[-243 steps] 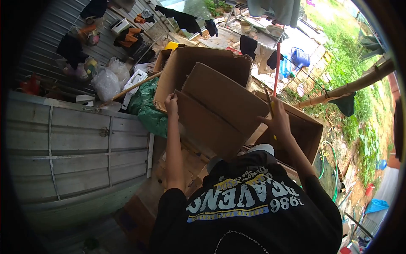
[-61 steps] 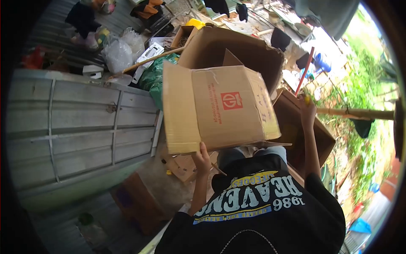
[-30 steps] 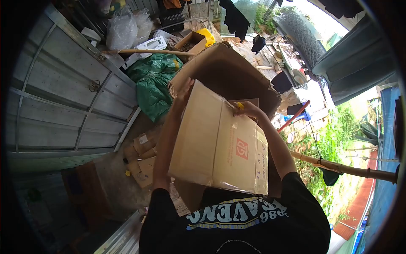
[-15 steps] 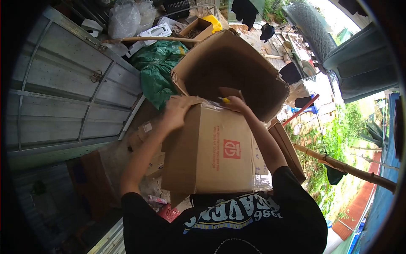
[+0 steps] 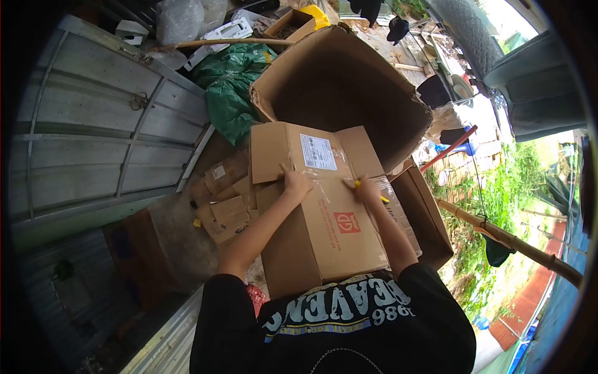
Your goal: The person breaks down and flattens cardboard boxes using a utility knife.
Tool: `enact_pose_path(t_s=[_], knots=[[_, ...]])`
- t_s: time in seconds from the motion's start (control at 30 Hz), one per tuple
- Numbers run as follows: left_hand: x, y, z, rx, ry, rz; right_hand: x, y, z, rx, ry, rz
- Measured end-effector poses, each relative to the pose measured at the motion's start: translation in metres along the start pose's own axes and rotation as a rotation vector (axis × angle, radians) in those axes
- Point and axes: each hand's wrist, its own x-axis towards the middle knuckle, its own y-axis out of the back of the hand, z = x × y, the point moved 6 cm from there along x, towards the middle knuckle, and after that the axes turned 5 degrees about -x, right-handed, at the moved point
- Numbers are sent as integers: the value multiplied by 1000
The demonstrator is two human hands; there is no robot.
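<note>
A brown cardboard box point(image 5: 324, 234) with a red printed logo lies against my body. Its far end has flaps folded out, and one flap point(image 5: 296, 153) carries a white shipping label point(image 5: 318, 152). My left hand point(image 5: 296, 184) is closed at the edge where the labelled flap meets the box, its fingers partly hidden. In my right hand point(image 5: 367, 189) is a yellow box cutter point(image 5: 384, 199), held over the box near the opposite corner. Clear tape point(image 5: 321, 190) shows along the edge between my hands.
Beyond the box stands a large open carton point(image 5: 339, 81). Flattened cardboard pieces point(image 5: 227, 218) lie on the floor at left, beside a metal door point(image 5: 93, 118). A green plastic sack point(image 5: 233, 93) sits behind. A bamboo pole point(image 5: 511, 243) juts in from the right.
The box's far end has come into view, with the labelled flap and side flaps spread outward. Both hands have moved nearer my body, and the box cutter is still in the right one.
</note>
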Motion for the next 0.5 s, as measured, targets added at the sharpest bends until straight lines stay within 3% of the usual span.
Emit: enact_pose_path(t_s=[0.03,0.07,0.1,0.17,0.2,0.27,0.3,0.33,0.37,0.4,0.43,0.47,0.5], knots=[[-4,-18,-5,-119,2,56,-5,-25,-7,-70,71,-5],[-11,-38,-15,-241,64,-110,-16,-23,-18,-73,88,-4],[-23,-59,-21,-247,82,-104,-28,-16,-30,-72,96,-45],[-60,-87,-47,-566,466,295,-41,1,-40,-71,119,-92],[-75,-82,-46,-565,482,293,-41,7,-40,-56,116,-141],[-115,-84,-52,-945,768,161,-43,17,-29,-85,75,-217],[-114,-121,-60,-955,797,173,-49,33,-14,-75,-2,-195],[-99,-192,-66,-1154,729,128,-52,46,7,-70,-69,-174],[-115,-211,-64,-1262,720,124,-44,34,49,-51,-33,16],[-131,-229,-62,-1370,713,118,-65,59,71,-198,-248,-49],[-162,-211,-39,-1696,703,-76,-92,93,79,-124,-257,60],[-183,-197,-16,-2016,655,-280,-100,92,105,-74,-353,-69],[-194,-201,-14,-2035,680,-254,-83,48,161,-57,-295,-105]])
